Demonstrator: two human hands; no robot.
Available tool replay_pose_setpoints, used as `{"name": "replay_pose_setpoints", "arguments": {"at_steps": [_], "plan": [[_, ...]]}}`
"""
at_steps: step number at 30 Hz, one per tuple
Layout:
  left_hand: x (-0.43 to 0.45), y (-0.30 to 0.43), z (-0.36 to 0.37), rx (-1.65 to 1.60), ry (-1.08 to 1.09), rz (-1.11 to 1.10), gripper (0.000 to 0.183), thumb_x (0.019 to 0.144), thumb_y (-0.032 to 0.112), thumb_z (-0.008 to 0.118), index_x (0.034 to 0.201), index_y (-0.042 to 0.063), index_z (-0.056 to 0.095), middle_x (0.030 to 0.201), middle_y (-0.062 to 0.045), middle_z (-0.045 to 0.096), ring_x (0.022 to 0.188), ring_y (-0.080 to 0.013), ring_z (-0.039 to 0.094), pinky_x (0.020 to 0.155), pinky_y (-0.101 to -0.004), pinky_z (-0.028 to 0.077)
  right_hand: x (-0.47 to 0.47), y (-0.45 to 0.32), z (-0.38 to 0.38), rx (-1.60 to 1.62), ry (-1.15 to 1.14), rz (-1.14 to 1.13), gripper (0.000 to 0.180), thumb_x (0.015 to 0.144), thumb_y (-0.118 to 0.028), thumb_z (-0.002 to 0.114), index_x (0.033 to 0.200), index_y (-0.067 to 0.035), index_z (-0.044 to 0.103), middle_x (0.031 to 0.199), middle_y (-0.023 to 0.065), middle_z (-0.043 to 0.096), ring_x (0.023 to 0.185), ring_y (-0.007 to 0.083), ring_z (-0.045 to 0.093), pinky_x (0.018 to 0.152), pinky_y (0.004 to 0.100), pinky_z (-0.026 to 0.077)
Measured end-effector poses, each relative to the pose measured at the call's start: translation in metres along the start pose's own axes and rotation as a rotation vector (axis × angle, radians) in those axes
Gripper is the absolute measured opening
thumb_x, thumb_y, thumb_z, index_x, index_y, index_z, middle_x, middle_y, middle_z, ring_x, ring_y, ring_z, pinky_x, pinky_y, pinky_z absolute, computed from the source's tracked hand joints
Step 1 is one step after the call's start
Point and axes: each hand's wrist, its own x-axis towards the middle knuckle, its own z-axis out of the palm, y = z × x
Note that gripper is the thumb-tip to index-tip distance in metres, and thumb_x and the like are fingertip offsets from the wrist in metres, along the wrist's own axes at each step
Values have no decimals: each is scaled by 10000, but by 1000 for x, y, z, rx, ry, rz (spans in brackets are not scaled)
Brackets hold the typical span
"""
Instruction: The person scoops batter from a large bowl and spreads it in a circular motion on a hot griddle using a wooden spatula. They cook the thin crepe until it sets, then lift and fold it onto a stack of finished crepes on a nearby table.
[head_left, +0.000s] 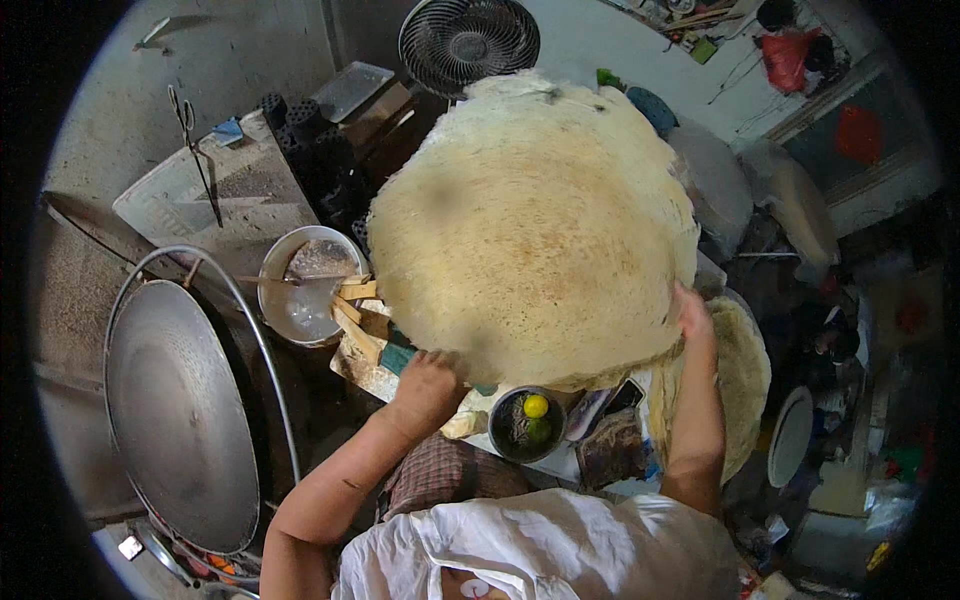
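Observation:
A very large, thin round flatbread (540, 232) with browned specks and a ragged rim spreads across the middle of the view. My left hand (431, 386) grips its lower left edge; a green strip shows beside the knuckles. At its lower right edge is my right hand (691, 311), its fingers partly hidden against the bread. More thin flatbreads lie in a stack (739, 382) beside and beneath my right forearm. Below the large bread stands a dark bowl (526, 444) holding a yellow round thing and a green one.
At the left is a large round metal pan (184, 420) with a curved metal bar around it. A white bucket (281, 315) and wooden sticks (360, 337) are near my left hand. A black fan (469, 45) stands at the top. A phone-like object (628, 395) lies near the bowl.

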Motion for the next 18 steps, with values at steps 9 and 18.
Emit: {"name": "replay_pose_setpoints", "arguments": {"at_steps": [9,18], "plan": [[-97,-20,10,-227,-83,-375,287,852,272,604,993,25,641,947,-162,662,850,-333,640,734,-408,524,75,155,-99,-600,797,100,339,839,-155,621,1128,17,582,1016,94,642,881,239,617,810,328,487],[-278,-15,4,-400,642,-1424,339,920,233,590,707,-30,566,533,-116,353,519,-130,309,488,-321,326,72,112,374,-474,-386,-362,210,902,-69,563,1085,34,561,886,141,664,738,186,664,666,269,538]]}}
